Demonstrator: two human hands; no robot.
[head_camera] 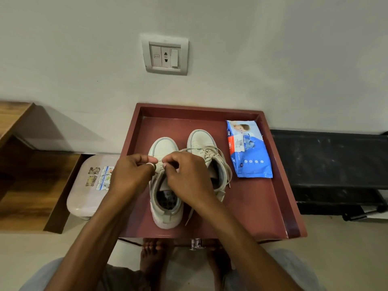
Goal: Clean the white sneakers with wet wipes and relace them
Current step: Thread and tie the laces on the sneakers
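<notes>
Head view: pinching a lace [190, 148] with left hand [131, 175] and right hand [185, 175] over nearer sneaker [162, 148], mid-tray [252, 206]; wipes pack [249, 150] toward far right corner.

A room in a home.
Upper centre, a switch-and-socket plate [165, 54] is set in the plain painted wall [273, 59]. At left, a plastic stool [84, 198] with cartoon stickers stands beside wooden furniture [25, 175]. A pack of wet wipes [249, 150] lies centre right, and bare feet [150, 259] rest on the pale floor [336, 238] below.

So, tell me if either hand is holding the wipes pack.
No: the left hand and right hand both pinch at a sneaker, while the pack lies apart on the tray.
</notes>
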